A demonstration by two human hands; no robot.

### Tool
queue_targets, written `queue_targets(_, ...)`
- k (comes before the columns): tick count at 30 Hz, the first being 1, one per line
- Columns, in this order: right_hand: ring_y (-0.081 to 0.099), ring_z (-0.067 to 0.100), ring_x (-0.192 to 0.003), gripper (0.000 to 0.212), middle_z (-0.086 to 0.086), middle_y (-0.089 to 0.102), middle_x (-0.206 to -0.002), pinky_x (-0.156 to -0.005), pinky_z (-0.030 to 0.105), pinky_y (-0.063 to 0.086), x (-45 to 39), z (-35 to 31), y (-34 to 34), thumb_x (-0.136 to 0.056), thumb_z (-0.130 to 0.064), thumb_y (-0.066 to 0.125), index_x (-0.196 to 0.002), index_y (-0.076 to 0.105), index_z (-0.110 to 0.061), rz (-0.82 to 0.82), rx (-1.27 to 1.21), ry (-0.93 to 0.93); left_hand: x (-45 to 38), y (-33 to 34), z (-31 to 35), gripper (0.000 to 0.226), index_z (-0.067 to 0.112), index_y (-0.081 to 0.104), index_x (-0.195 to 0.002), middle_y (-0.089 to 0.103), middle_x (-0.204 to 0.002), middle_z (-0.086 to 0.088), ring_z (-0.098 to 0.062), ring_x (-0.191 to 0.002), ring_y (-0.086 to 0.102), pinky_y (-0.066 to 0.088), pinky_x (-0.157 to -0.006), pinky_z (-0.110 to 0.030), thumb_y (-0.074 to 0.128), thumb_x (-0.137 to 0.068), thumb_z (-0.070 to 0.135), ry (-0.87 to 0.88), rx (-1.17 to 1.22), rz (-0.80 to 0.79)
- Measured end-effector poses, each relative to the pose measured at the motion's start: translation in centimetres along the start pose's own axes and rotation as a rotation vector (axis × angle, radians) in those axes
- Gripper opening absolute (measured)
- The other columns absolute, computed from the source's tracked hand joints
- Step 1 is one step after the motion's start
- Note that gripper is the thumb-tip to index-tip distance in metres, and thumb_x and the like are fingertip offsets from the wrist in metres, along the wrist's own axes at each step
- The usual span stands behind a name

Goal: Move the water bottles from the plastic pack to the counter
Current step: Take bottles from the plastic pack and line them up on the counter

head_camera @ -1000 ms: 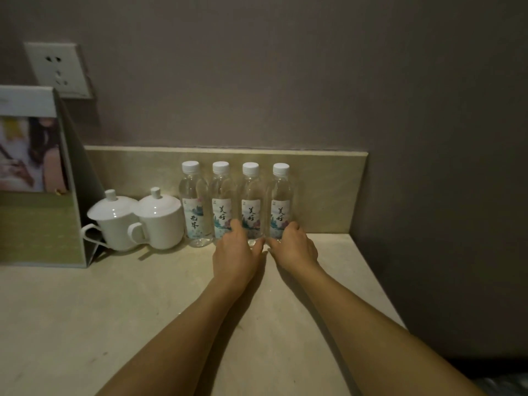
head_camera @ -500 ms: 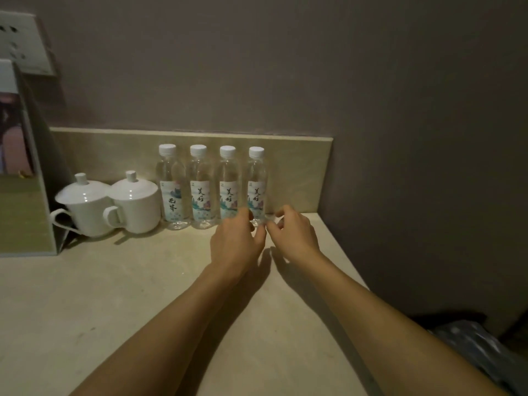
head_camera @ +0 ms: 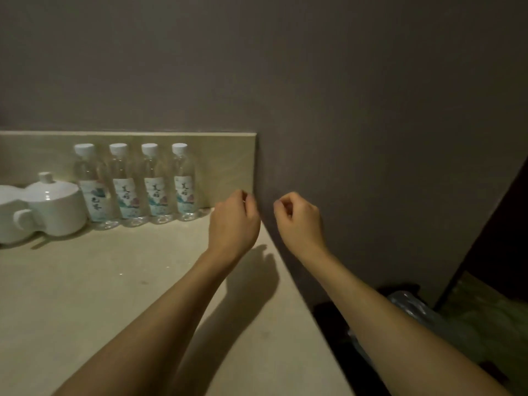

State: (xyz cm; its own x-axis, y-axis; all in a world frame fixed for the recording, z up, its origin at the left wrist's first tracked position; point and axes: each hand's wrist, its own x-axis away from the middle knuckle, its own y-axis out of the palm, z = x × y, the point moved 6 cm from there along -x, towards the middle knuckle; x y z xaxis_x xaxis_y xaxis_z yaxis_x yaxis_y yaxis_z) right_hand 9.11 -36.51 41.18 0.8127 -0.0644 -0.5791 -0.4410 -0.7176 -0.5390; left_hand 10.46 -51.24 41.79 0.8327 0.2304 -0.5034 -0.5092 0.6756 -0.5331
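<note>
Far left, at the counter's (head_camera: pixel 85 295) back edge: two white lidded cups, the outer one (head_camera: pixel 7 215) cut off by the frame, the inner one (head_camera: pixel 55 208) with its handle facing you. Touching or just beside that inner cup, four water bottles stand upright in a row along the backsplash (head_camera: pixel 223 155), white caps on, labels facing out. First bottle (head_camera: pixel 91 187) carries a different label from the other three. Second bottle (head_camera: pixel 125 185), third bottle (head_camera: pixel 155 184) and fourth bottle (head_camera: pixel 185 182) sit shoulder to shoulder, touching or nearly so. All four rest on the counter near its back right corner.

Your left hand (head_camera: pixel 233 224) hangs above the counter just right of the fourth bottle, apart from it, back of the hand up. Grip: fingers curled in, thumb and fingertips drawn together, holding nothing you can make out.

Your right hand (head_camera: pixel 300 218) is past the counter's right edge, in front of the dark wall (head_camera: pixel 371 110), level with the left. Grip: the same loose curl, fingertips near the thumb, nothing in it.

Lower right, below the counter edge, crinkled clear plastic (head_camera: pixel 414 310) lies in shadow; too dark to tell what it wraps.
</note>
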Motion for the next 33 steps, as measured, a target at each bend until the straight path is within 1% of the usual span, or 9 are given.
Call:
queue_targets(3, 0.059, 0.018, -0.076, 0.023, 0.003, 0.068, -0.085, -0.065, 0.026, 0.036, 0.3, 4.2, -4.9, -0.096, -0.030, 0.050, -0.088, 0.065, -0.014, 0.029, 0.030, 0.011, 1.7, 3.4, 4.1, 0.030, 0.009, 0.059, -0.087, 0.070, -0.093, -0.018, -0.039, -0.090, 0.062, 0.038, -0.068, -0.036, 0.040, -0.101, 0.027, 0.032, -0.025, -0.025)
queue_targets(7, 0.055, 0.017, -0.071, 0.030, -0.001, 0.059, -0.074, -0.063, 0.028, 0.032, 1.0, 10.7, -12.1, -0.099, -0.029, 0.044, -0.079, 0.060, -0.013, 0.056, 0.037, 0.059, 4.1, 9.1, 10.7, 0.030, 0.008, 0.061, -0.095, 0.069, -0.099, -0.017, -0.038, -0.094, 0.063, 0.049, -0.079, -0.042, 0.041, -0.101, 0.029, 0.073, -0.026, -0.080)
queue_targets(9, 0.054, 0.020, -0.069, 0.033, 0.000, 0.056, -0.070, -0.063, 0.030, 0.031, 1.6, 13.9, -15.6, -0.100, -0.027, 0.042, -0.074, 0.056, -0.013, 0.074, 0.031, 0.096, 5.4, 12.3, 14.2, 0.032, 0.009, 0.062, -0.098, 0.069, -0.103, -0.016, -0.039, -0.096, 0.063, 0.049, -0.081, -0.042, 0.040, -0.101, 0.032, 0.117, -0.032, -0.113)
queue_targets(13, 0.043, 0.013, -0.060, 0.035, -0.008, 0.049, -0.062, -0.057, 0.030, 0.022, 3.5, 20.6, -22.0, -0.099, -0.029, 0.045, -0.066, 0.048, -0.018, 0.131, 0.094, 0.180, 8.5, 19.0, 20.1, 0.035, 0.011, 0.064, -0.105, 0.069, -0.104, -0.013, -0.037, -0.095, 0.065, 0.054, -0.086, -0.046, 0.040, -0.099, 0.037, 0.147, 0.009, -0.251)
queue_targets(16, 0.053, 0.011, -0.060, 0.037, -0.005, 0.056, -0.062, -0.054, 0.031, 0.034, 4.7, 25.4, -25.7, -0.099, -0.032, 0.044, -0.068, 0.053, -0.016, 0.118, 0.123, 0.254, 10.6, 23.9, 23.4, 0.033, 0.011, 0.062, -0.098, 0.069, -0.104, -0.015, -0.039, -0.096, 0.063, 0.052, -0.083, -0.043, 0.040, -0.099, 0.036, 0.156, 0.016, -0.334)
queue_targets(18, 0.060, 0.024, -0.071, 0.036, 0.005, 0.064, -0.070, -0.062, 0.034, 0.043, 5.0, 28.4, -27.4, -0.098, -0.033, 0.045, -0.074, 0.060, -0.012, 0.119, 0.151, 0.293, 11.8, 27.1, 25.1, 0.029, 0.014, 0.056, -0.086, 0.068, -0.101, -0.015, -0.040, -0.095, 0.062, 0.047, -0.074, -0.038, 0.041, -0.098, 0.035, 0.160, 0.022, -0.370)
queue_targets(24, 0.065, 0.032, -0.085, 0.031, 0.010, 0.072, -0.084, -0.076, 0.040, 0.051, 5.0, 37.5, -28.1, -0.096, -0.034, 0.049, -0.085, 0.067, -0.012, 0.069, 0.180, 0.431, 13.9, 37.5, 26.8, 0.029, 0.020, 0.053, -0.074, 0.067, -0.092, -0.011, -0.040, -0.089, 0.063, 0.043, -0.069, -0.036, 0.041, -0.095, 0.037, 0.121, 0.048, -0.531)
queue_targets(30, 0.065, 0.023, -0.074, 0.024, 0.005, 0.069, -0.079, -0.066, 0.035, 0.054, 3.8, 48.0, -25.4, -0.094, -0.031, 0.051, -0.082, 0.065, -0.016, -0.037, 0.190, 0.584, 13.5, 49.2, 24.0, 0.034, 0.017, 0.056, -0.071, 0.067, -0.085, -0.009, -0.033, -0.080, 0.063, 0.051, -0.070, -0.038, 0.041, -0.095, 0.036, -0.005, 0.051, -0.693)
queue_targets(33, 0.066, 0.025, -0.079, 0.021, 0.009, 0.070, -0.086, -0.069, 0.035, 0.054, 2.9, 53.0, -22.7, -0.094, -0.028, 0.052, -0.089, 0.066, -0.014, -0.208, 0.232, 0.658, 13.2, 54.3, 21.3, 0.032, 0.013, 0.055, -0.076, 0.069, -0.091, -0.015, -0.036, -0.085, 0.065, 0.055, -0.078, -0.042, 0.042, -0.097, 0.033, -0.100, 0.026, -0.761)
